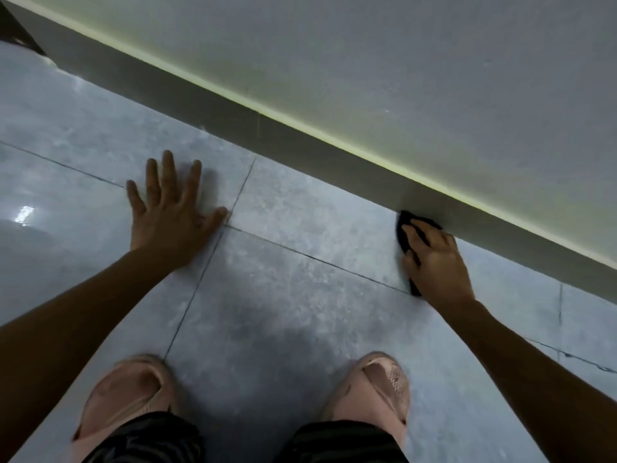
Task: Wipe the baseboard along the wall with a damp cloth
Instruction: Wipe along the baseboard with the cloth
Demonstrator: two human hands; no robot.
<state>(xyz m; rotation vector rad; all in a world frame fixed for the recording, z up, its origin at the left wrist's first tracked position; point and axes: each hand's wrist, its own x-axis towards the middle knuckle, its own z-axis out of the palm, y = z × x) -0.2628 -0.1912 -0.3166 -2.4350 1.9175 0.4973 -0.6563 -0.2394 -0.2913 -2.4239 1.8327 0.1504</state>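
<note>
A grey baseboard (pixel 300 145) runs diagonally from the upper left to the right edge, with a pale yellow-lit line along its top under the wall. My right hand (pixel 434 262) presses a black cloth (pixel 405 223) against the foot of the baseboard, fingers spread over it; most of the cloth is hidden under the hand. Flat on the floor tile to the left lies my left hand (pixel 170 212), fingers apart and holding nothing.
The floor (pixel 300 295) is glossy grey tile with dark grout lines. My two feet in pink slippers (pixel 127 399) (pixel 374 389) stand at the bottom of the view. A dark object (pixel 13 28) sits in the far upper-left corner.
</note>
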